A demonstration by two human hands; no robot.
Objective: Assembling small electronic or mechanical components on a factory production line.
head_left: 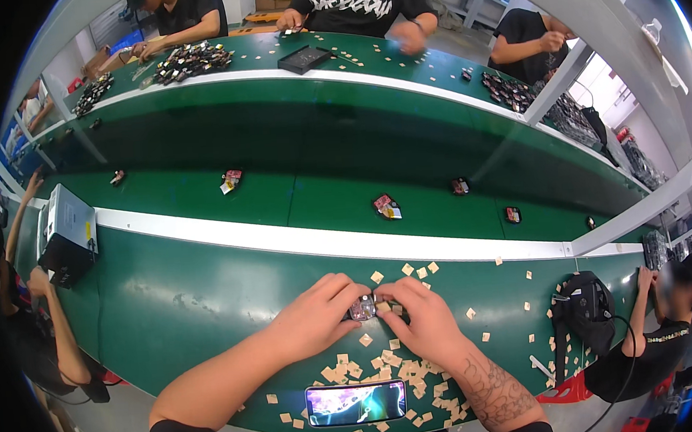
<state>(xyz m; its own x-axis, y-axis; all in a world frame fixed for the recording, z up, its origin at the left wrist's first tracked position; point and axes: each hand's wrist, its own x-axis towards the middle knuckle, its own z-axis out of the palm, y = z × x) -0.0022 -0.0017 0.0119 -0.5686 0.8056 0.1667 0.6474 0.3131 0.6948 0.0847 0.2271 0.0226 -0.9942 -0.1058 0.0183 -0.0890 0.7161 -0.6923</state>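
Observation:
Over the green table, my left hand (321,312) grips a small dark-rimmed electronic unit (361,308) with its inner parts exposed, thumb and fingers along its left side. My right hand (423,313) is closed at the unit's right edge, thumb and forefinger curled together. Tan square pieces (384,307) show beneath these fingers; whether one is pinched is unclear. Many similar tan squares (409,368) lie scattered below and around my hands. Between my forearms a phone (356,403) lies flat with a bright picture on its screen.
Beyond a white rail (284,245) runs a sunken green conveyor lane (313,198) carrying several small units (386,207). A black bag (585,312) sits at right, a metal-and-black box (68,235) at left. Other people work opposite and at both sides; a white post (615,225) slants at right.

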